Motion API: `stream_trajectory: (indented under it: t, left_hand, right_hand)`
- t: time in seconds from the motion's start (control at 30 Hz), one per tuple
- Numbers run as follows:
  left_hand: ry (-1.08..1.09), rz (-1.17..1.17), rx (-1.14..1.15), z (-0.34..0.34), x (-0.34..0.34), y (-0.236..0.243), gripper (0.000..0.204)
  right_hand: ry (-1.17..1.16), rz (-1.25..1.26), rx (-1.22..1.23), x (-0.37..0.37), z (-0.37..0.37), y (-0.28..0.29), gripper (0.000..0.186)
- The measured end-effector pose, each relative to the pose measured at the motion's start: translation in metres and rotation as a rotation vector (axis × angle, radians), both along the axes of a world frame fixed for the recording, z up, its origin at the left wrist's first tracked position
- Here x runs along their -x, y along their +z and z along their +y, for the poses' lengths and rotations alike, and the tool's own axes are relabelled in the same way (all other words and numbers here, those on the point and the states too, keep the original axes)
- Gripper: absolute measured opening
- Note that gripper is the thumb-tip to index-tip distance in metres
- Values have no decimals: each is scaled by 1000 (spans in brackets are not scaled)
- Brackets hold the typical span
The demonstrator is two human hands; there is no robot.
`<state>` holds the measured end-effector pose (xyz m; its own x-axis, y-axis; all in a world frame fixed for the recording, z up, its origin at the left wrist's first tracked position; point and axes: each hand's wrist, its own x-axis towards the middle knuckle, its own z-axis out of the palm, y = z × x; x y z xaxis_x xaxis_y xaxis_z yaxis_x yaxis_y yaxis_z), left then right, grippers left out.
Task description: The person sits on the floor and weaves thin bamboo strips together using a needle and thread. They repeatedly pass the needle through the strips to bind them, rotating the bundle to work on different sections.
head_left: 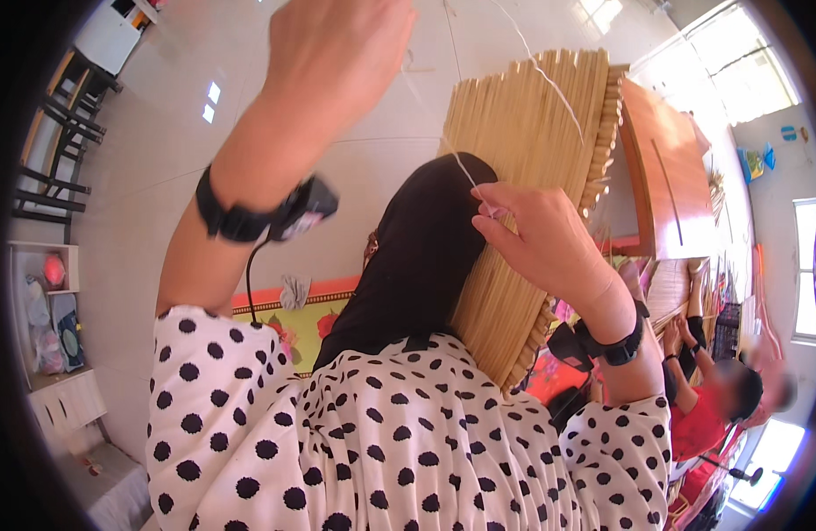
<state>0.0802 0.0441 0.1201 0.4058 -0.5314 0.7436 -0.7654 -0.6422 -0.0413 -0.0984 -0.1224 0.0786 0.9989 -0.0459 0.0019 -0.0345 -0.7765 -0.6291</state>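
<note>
No txt, nos., brands or signs legible w/in view.

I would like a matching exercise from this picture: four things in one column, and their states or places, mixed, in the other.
Things:
1. left hand
2. right hand
3. panel of thin sticks
4. grey cloth

States or places:
A. crumpled, at the border of the flowered mat
B. blurred, at the upper edge of the picture
C. straw-coloured, its pieces laid side by side
D. pinching a white string

Right pairs: 1-B, 2-D, 3-C, 4-A
</note>
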Motion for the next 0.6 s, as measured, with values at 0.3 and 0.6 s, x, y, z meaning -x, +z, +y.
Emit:
stream_trajectory:
  t: [0.3, 0.6]
  left_hand:
    - [-461, 522, -482, 34, 57, -82, 22]
    - [-440, 350, -49, 2, 76, -94, 19]
  right_hand:
    - [-125, -96, -165, 3, -13, 11, 25]
    - [-346, -289, -377, 39, -41, 23, 18]
